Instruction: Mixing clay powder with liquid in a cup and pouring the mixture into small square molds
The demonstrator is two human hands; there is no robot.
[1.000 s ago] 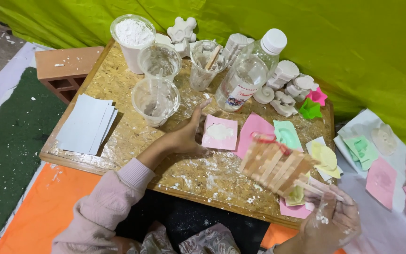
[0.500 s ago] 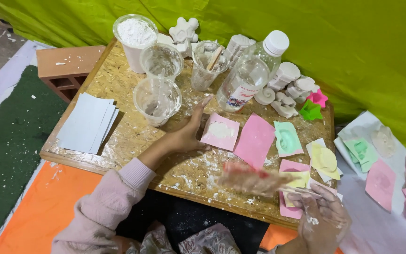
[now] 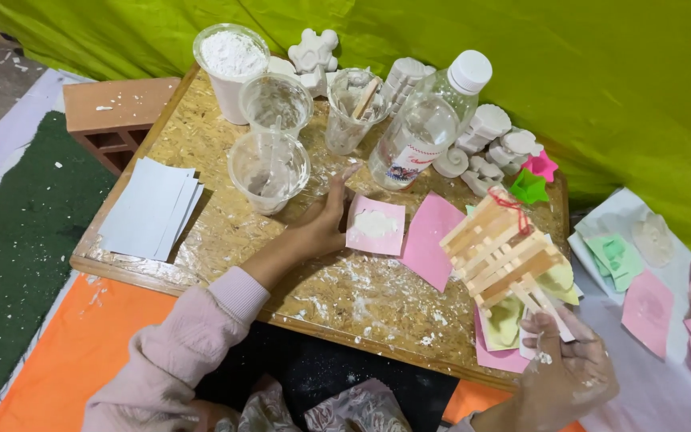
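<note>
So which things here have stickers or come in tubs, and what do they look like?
Clear plastic bottle, back of the board: white cap, small colourful label low on its side.
Tall clear cup, back left corner: full of white powder.
No signs or screens.

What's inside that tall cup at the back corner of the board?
The tall cup is filled nearly to its rim with white powder. Anything below the powder's surface is hidden.

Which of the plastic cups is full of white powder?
The cup at the back left corner is heaped with white powder. The other three clear cups look nearly empty, with only smears and stirring sticks.
</note>
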